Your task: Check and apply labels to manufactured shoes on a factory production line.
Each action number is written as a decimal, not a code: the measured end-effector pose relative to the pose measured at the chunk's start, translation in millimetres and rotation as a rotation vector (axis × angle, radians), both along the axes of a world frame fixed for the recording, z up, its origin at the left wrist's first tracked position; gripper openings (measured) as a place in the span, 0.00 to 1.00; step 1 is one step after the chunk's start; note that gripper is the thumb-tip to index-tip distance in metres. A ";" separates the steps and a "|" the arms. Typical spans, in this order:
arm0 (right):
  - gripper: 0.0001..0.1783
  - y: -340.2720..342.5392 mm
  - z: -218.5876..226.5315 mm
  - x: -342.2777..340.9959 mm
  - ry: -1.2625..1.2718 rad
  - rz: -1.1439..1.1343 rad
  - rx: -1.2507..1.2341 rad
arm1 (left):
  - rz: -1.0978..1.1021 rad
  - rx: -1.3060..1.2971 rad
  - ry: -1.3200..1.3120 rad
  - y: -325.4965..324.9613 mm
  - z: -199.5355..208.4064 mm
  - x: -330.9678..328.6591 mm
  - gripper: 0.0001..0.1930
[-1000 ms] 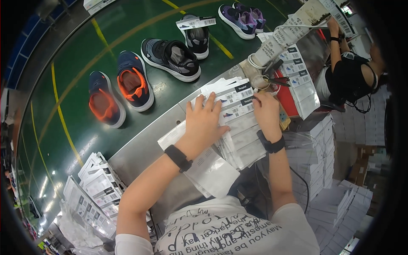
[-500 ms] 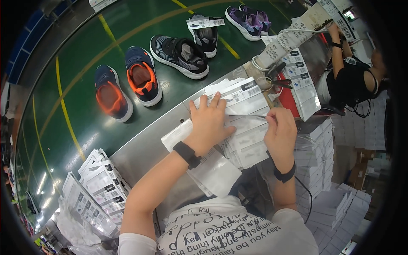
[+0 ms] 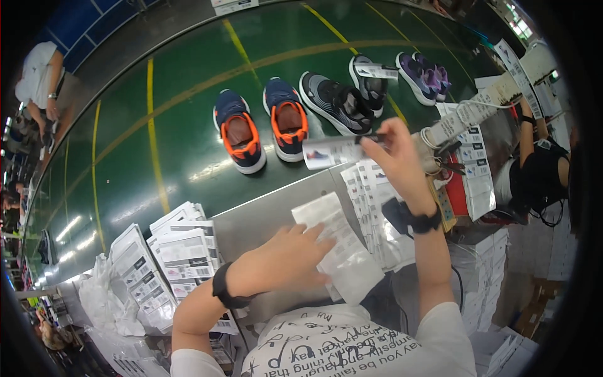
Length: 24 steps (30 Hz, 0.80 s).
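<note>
A printed label strip (image 3: pixel 331 152) with a small shoe picture curls from my right hand (image 3: pixel 396 151), which pinches its right end near the belt's edge. My left hand (image 3: pixel 282 257), somewhat blurred, has its fingers spread at a pale translucent sheet or bag (image 3: pixel 342 245); I cannot tell if they touch it. Just beyond the strip is a pair of navy shoes with orange linings, a left shoe (image 3: pixel 239 133) and a right shoe (image 3: pixel 286 122). Beneath my right wrist lies a fanned stack of label sheets (image 3: pixel 370 210).
Black-grey shoes (image 3: pixel 336 103), one with a label across it, and purple shoes (image 3: pixel 424 78) stand farther along the green belt (image 3: pixel 129 144). Label stacks (image 3: pixel 144 273) lie at the left of the metal table (image 3: pixel 264 220). Co-workers (image 3: pixel 540 166) are at the right and far left.
My right hand has lifted a label strip off the stack and carried it up toward the shoes. My left hand has left the stack, moving down-left. The shoes appear farther right in view.
</note>
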State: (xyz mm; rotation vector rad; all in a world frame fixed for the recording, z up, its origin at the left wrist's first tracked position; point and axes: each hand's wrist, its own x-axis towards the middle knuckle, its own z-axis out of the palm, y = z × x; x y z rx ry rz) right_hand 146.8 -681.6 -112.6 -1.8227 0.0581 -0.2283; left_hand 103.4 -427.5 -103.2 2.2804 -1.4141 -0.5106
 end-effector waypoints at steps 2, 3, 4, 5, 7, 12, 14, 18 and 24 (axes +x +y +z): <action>0.26 16.9 -28.2 53.1 -0.112 -0.025 -0.200 | -0.073 -0.103 0.321 25.7 8.1 1.2 0.33; 0.29 27.3 -42.8 79.8 -0.121 -0.047 -0.211 | -0.061 -0.094 0.305 31.9 14.0 3.0 0.33; 0.32 35.1 -50.9 100.8 -0.126 -0.078 -0.230 | -0.024 -0.197 0.501 35.4 19.9 5.6 0.32; 0.34 43.1 -53.8 114.9 -0.099 -0.082 -0.254 | 0.010 -0.300 0.704 37.5 22.1 8.7 0.31; 0.38 46.4 -65.0 135.2 -0.076 -0.107 -0.314 | 0.058 -0.343 0.751 33.9 14.2 7.3 0.31; 0.48 50.0 -60.7 116.5 -0.119 -0.272 -0.490 | 0.147 -0.313 0.832 22.5 -37.1 4.6 0.31; 0.42 42.4 -47.7 82.6 -0.200 -0.242 -0.505 | 0.308 -0.239 0.772 20.3 -51.0 3.8 0.30; 0.27 -13.4 -28.9 -25.7 -0.161 -0.318 -0.667 | 0.401 -0.205 0.847 13.7 -60.6 5.9 0.26; 0.39 -65.4 -67.3 -192.2 0.210 -0.655 -0.955 | 0.363 -0.129 0.628 -1.6 -32.2 4.9 0.24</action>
